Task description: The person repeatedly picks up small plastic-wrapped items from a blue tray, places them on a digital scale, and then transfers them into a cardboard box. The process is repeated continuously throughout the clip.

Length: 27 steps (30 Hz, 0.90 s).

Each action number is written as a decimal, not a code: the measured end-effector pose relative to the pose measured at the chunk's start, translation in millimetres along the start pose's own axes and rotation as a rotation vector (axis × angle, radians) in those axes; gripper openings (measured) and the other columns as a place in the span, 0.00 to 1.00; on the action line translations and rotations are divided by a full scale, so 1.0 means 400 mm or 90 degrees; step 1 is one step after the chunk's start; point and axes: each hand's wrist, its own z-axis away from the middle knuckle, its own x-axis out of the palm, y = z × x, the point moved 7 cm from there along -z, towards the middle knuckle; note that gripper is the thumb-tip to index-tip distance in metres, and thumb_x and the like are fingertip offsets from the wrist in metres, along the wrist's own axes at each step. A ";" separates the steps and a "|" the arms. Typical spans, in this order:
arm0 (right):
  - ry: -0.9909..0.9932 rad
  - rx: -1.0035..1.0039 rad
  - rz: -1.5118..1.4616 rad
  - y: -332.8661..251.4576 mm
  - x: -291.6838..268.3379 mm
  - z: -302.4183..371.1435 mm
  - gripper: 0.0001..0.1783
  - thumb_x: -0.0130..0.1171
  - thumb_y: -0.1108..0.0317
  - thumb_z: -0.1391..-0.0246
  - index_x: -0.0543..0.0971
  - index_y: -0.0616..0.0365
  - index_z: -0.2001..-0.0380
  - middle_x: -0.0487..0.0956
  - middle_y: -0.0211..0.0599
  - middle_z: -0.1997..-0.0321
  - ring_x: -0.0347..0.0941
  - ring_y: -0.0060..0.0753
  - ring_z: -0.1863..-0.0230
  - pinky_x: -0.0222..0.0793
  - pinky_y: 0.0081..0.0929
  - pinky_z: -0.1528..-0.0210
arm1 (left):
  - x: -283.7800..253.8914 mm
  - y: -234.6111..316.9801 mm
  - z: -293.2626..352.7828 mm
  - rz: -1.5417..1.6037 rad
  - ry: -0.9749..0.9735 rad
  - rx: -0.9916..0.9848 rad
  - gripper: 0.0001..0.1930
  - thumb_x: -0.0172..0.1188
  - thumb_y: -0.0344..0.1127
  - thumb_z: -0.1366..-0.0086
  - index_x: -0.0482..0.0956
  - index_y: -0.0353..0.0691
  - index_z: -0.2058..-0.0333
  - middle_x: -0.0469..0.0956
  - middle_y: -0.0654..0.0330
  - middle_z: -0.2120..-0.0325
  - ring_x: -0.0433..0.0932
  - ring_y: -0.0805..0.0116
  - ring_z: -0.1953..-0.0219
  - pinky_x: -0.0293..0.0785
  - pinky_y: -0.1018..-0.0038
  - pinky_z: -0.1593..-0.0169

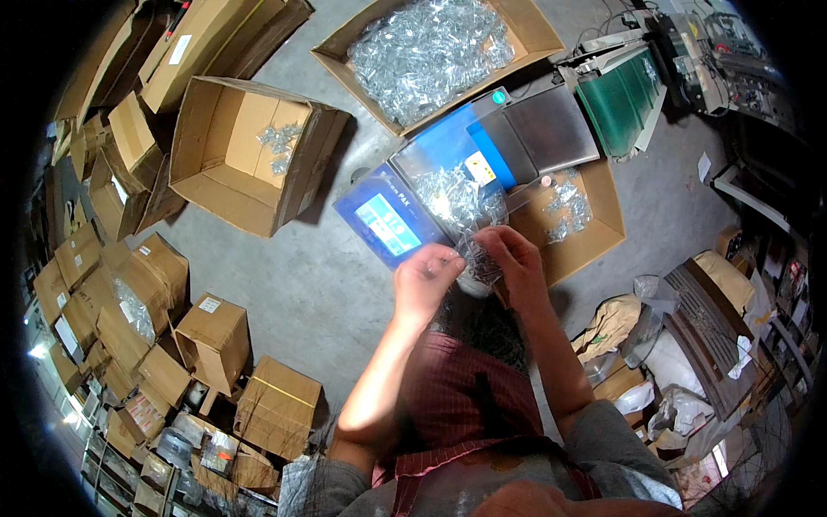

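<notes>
In front of my body, a heap of small shiny metal parts (457, 200) lies on the near part of a blue packing machine (444, 142). My left hand (428, 277) is at the heap's near left edge, below the machine's lit screen (387, 226). Its thumb and fingers are pinched together, and what they hold is too small to make out. Across from it, my right hand (515, 257) has its fingers curled closed at the heap's near right side. More metal parts (480, 261) show between the two hands; whatever the right fingertips grip is hidden.
Beyond the machine stands a large carton (544, 33) filled with clear bags of parts. An open carton (613, 194) at right holds several bags, another (237, 202) at left a few. A green conveyor belt (616, 99) is at far right. Stacked cartons (211, 340) line the left side.
</notes>
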 end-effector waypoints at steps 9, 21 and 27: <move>-0.072 -0.005 0.203 0.040 0.011 0.004 0.10 0.62 0.76 0.48 0.76 0.61 0.62 0.77 0.26 0.68 0.74 0.16 0.65 0.70 0.17 0.64 | 0.013 0.015 -0.003 0.069 -0.003 0.041 0.04 0.66 0.26 0.43 0.82 0.39 0.68 0.75 0.71 0.78 0.69 0.84 0.72 0.66 0.83 0.67; 0.010 -0.026 0.191 0.044 -0.018 0.016 0.07 0.59 0.76 0.45 0.77 0.63 0.62 0.76 0.25 0.70 0.70 0.12 0.68 0.70 0.17 0.66 | 0.025 0.026 -0.018 0.035 -0.058 0.025 0.04 0.63 0.26 0.45 0.82 0.39 0.69 0.69 0.73 0.86 0.64 0.85 0.81 0.61 0.82 0.76; -0.013 -0.111 0.179 -0.035 0.028 0.012 0.06 0.60 0.73 0.45 0.77 0.60 0.63 0.75 0.23 0.71 0.69 0.12 0.68 0.70 0.16 0.66 | 0.034 -0.015 -0.002 0.099 -0.060 0.018 0.05 0.59 0.22 0.46 0.80 0.38 0.71 0.72 0.73 0.83 0.66 0.86 0.79 0.60 0.84 0.75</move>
